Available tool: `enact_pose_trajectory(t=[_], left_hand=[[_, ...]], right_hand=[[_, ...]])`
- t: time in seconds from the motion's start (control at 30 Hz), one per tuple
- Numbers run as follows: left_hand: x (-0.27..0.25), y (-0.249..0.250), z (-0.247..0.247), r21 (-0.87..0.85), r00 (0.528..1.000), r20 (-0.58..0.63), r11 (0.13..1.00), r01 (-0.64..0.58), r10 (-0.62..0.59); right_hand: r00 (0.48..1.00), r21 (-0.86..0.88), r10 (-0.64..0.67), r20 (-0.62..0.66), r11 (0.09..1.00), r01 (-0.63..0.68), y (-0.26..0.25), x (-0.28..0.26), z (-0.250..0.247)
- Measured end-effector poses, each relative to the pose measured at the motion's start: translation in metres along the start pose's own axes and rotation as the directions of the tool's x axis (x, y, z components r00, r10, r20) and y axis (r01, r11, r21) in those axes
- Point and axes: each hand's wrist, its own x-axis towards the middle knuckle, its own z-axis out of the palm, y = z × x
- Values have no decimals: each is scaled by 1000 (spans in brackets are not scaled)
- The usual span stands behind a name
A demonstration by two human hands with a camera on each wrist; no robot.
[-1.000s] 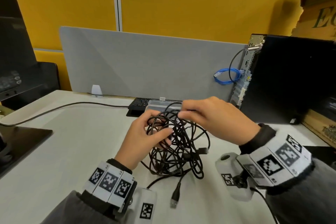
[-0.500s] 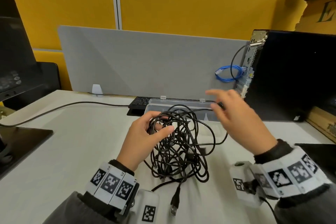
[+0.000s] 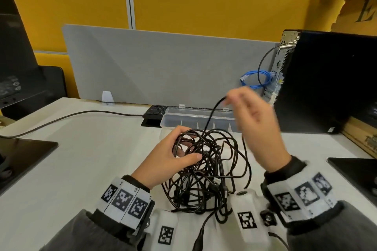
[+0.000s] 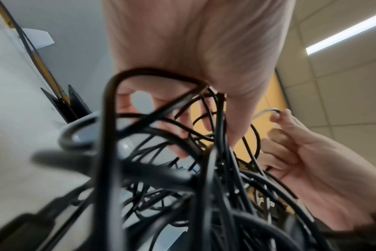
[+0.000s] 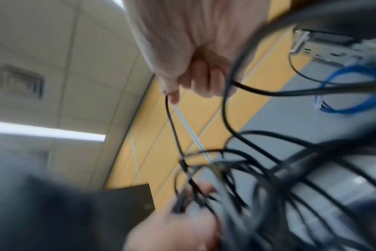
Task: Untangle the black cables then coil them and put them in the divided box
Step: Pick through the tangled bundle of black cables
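Note:
A knot of thin black cables (image 3: 206, 171) hangs above the white desk, close in front of me. My left hand (image 3: 173, 157) grips the left side of the tangle, fingers and thumb curled round several loops (image 4: 161, 118). My right hand (image 3: 253, 112) is raised to the right and blurred; its thumb and fingertip pinch one black strand (image 5: 172, 118) that runs taut down into the knot (image 3: 212, 116). The clear divided box (image 3: 183, 120) stands open just behind the tangle. A USB plug (image 3: 199, 240) dangles at the bottom edge.
A grey partition (image 3: 163, 67) closes off the desk's back, with a black keyboard (image 3: 155, 110) before it. A black computer tower (image 3: 330, 79) with a blue cable coil (image 3: 255, 78) stands at right. A black monitor base (image 3: 22, 153) and a power lead (image 3: 71, 116) lie at left.
My right hand has left the top of the tangle, swung right and risen, drawing one strand up and out. The left hand has kept its grip on the knot.

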Motion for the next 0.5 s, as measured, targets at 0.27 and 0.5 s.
enact_pose_trajectory(t=[0.27, 0.5], left_hand=[[1, -3, -1, -101, 998, -52, 994, 29, -34], [1, -3, 2, -76, 994, -110, 997, -2, -6]], right_hand=[[849, 112, 328, -414, 944, -310, 35, 9, -59], [963, -780, 53, 265, 598, 182, 25, -25, 0]])
